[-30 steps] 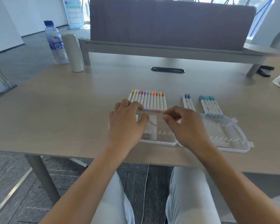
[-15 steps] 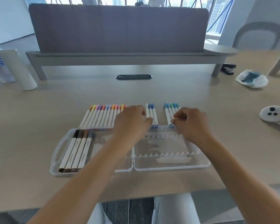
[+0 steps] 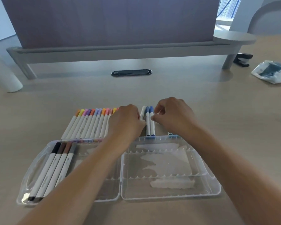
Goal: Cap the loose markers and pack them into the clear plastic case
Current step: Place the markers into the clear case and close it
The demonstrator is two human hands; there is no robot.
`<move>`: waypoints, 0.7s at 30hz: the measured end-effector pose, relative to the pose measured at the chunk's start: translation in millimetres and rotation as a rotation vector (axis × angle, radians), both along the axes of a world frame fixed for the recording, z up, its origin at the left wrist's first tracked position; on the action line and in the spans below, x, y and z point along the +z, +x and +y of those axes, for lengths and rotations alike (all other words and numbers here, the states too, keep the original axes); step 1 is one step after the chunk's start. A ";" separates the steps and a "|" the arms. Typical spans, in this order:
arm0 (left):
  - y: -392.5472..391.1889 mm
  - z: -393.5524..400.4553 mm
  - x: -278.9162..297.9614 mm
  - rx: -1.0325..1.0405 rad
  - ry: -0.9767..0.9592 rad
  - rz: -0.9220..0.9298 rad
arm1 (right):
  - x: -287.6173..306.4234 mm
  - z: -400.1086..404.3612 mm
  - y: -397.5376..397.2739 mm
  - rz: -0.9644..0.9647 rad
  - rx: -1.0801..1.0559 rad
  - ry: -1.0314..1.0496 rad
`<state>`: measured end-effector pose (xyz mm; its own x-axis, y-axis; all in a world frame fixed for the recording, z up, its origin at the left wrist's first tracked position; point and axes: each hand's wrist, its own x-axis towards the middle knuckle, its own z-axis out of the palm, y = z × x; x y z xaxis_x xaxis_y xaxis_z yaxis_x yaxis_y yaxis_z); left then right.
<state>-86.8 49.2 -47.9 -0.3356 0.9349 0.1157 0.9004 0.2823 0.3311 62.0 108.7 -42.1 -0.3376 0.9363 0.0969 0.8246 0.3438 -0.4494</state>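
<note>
Head view: left hand [image 3: 126, 122] and right hand [image 3: 172, 116] pinched the blue-capped white markers [image 3: 149, 122] lying just beyond the open clear plastic case [image 3: 206, 169].

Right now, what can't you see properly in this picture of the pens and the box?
All in the head view:
- The markers between the hands: fingers cover their middles, so what the left hand and right hand grip is unclear.
- The light blue markers: hidden behind the right hand and the clear case.
- The white cylinder: cut off by the left edge.
- Print on the marker barrels: too small.
</note>
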 end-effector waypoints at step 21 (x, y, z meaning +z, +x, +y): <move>-72.3 -86.8 20.9 0.160 0.294 -0.390 | 14.7 -36.5 -46.0 -0.028 -0.154 -0.080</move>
<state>-159.1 -37.6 -27.0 -0.5427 0.8149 0.2035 0.6473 0.2513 0.7196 16.0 72.2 -27.4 -0.1909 0.9815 0.0122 0.8775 0.1763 -0.4460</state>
